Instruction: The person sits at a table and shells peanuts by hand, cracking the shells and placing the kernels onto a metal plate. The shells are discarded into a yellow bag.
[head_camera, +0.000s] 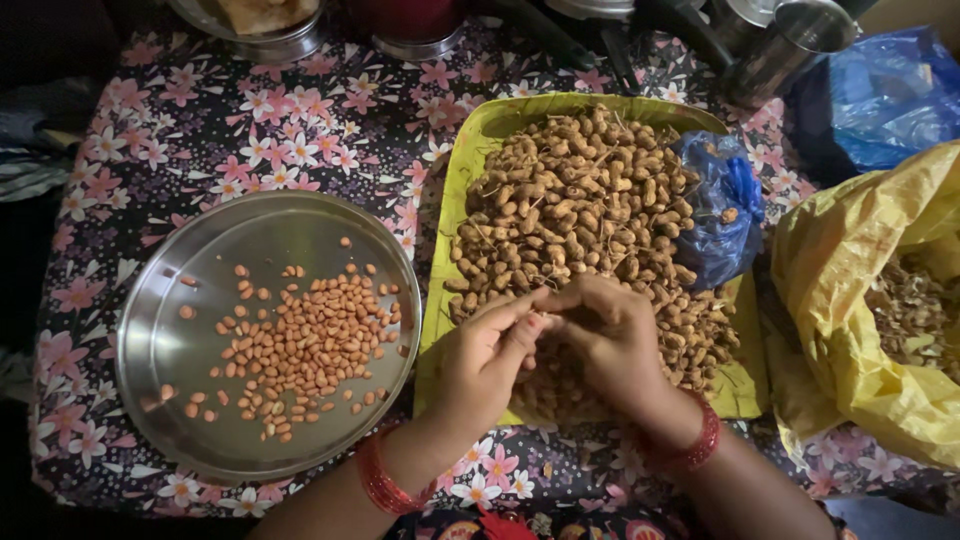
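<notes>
Head view looked straight down on the left hand (483, 365) and right hand (608, 335), whose fingertips met over the near edge of the green tray (470, 150). Both hands were curled nearly closed, pinching one small thing between thumbs and forefingers, apparently a peanut pod, though the fingers hid it. They worked directly above the heap of unshelled peanuts (580, 200), so the next pod lay within easy reach. Just to the left sat the steel plate (170, 340), close enough to drop the shelled kernels (300, 350) into. A crumpled blue bag (725, 210) rested on the tray's right side, and a yellow bag (850, 300) holding what looked like husks stood open to the right.
</notes>
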